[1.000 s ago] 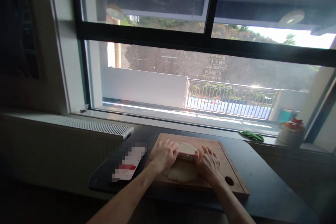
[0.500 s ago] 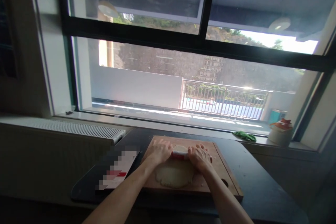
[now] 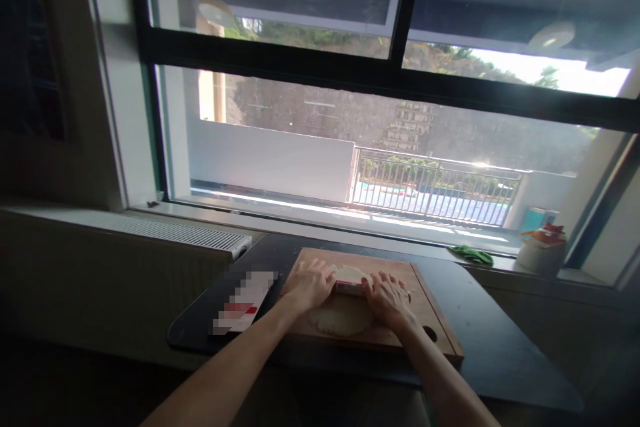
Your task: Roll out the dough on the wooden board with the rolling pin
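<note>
A rolling pin (image 3: 349,287) with a pale and red band lies crosswise on a flattened sheet of dough (image 3: 343,320). My left hand (image 3: 314,282) is closed over the pin's left part, and my right hand (image 3: 389,295) over its right part, both pressing from above. Most of the pin is hidden under my hands; only its middle and a bit of the right end show. The dough spreads out on both sides of the pin, with a ragged near edge. Beneath it is a wooden cutting board (image 3: 425,293) with a dark oval hole at its near right corner.
The board rests on a dark table (image 3: 505,340). Left of it lies a flat white and red packet (image 3: 245,303), partly blurred out. A radiator (image 3: 125,227) stands at the left. On the windowsill are a green cloth (image 3: 471,254) and a pale jar (image 3: 543,248).
The rolling pin has turned under my hands and sits slightly nearer to me on the dough, with more dough showing beyond it. The whole view has shifted a little.
</note>
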Motion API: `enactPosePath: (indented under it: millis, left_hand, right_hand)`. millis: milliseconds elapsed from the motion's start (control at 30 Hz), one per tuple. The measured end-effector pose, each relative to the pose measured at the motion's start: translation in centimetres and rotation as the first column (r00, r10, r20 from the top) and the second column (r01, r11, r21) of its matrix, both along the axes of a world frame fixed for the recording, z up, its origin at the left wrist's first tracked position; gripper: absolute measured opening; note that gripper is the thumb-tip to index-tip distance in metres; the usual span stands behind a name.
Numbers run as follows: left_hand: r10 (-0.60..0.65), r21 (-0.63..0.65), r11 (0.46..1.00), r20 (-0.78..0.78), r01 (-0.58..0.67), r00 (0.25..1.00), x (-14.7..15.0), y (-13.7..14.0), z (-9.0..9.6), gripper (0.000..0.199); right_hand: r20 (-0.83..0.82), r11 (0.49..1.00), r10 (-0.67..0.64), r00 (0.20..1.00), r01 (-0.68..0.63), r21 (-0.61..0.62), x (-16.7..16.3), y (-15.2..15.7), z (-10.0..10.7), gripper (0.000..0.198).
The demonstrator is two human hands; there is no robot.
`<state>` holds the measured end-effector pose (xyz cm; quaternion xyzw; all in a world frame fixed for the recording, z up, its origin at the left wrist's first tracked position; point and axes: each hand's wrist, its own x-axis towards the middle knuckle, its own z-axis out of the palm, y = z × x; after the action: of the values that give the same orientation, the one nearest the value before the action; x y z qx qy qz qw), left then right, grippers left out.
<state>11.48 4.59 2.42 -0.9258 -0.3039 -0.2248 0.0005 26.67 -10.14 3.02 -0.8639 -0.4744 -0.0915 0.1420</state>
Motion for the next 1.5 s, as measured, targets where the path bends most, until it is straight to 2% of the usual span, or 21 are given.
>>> enactPosePath:
  millis: [100,200,433,567,700,833,900,1000,1133,1267,1367,1500]
  left_hand:
    - [0.041,-0.012,0.999,-0.011,-0.041,0.999,2.1,1.9,0.4,0.04]
    - [0.057,-0.015,0.998,-0.007,-0.057,0.998,2.7,2.4,0.2,0.041]
    - [-0.023,0.02,1.0,0.043,0.023,0.999,-1.8,-1.6,-0.8,0.045]
    - [-0.038,0.002,0.999,0.002,0.038,0.999,-2.9,-2.5,-0.5,0.051]
    - [-0.021,-0.014,1.0,-0.044,0.02,0.999,-1.0,-0.9,0.5,0.053]
    - [0.02,-0.041,0.999,-0.054,-0.023,0.998,1.4,1.0,1.3,0.057]
    - [0.031,-0.047,0.998,-0.055,-0.033,0.998,1.8,1.2,1.3,0.056]
    - [-0.002,-0.015,1.0,-0.017,0.002,1.0,0.8,0.3,0.7,0.051]
    - [-0.077,0.095,0.993,0.112,0.067,0.991,-2.2,-2.1,-0.6,0.046]
    - [-0.104,0.096,0.991,0.141,0.091,0.985,-3.3,-3.0,-1.1,0.043]
    - [-0.046,0.077,0.996,0.127,0.036,0.991,-2.0,-2.2,-0.6,0.041]
    - [0.072,0.067,0.995,0.054,-0.076,0.996,0.6,-0.1,0.4,0.047]
  right_hand:
    - [-0.028,0.999,-0.027,0.999,0.026,-0.037,1.4,2.3,1.3,0.055]
    - [-0.034,0.998,-0.051,0.998,0.05,-0.038,1.7,2.9,1.3,0.055]
    - [0.073,0.993,-0.035,0.997,0.026,0.117,-2.1,-1.8,-1.3,0.045]
    - [0.089,0.992,-0.008,0.996,-0.003,0.127,-3.0,-2.8,-2.1,0.047]
    - [0.038,0.995,-0.006,0.999,0.002,0.097,-1.4,-0.9,-0.8,0.046]
    - [0.013,0.999,-0.034,0.999,0.033,0.038,0.1,1.6,1.0,0.054]
    - [0.021,0.998,-0.042,0.999,0.041,0.036,0.3,2.0,1.2,0.057]
    - [0.052,0.997,-0.033,0.998,0.03,0.07,-0.3,1.3,0.3,0.054]
    - [0.151,0.984,-0.032,0.988,0.005,0.178,-1.8,-1.4,-2.1,0.043]
    - [0.197,0.98,-0.001,0.98,-0.038,0.194,-2.1,-2.7,-3.1,0.044]
    - [0.139,0.988,0.006,0.99,-0.027,0.15,-1.2,-1.6,-2.2,0.044]
    - [0.029,1.0,-0.003,1.0,0.002,0.027,0.5,1.4,0.2,0.052]
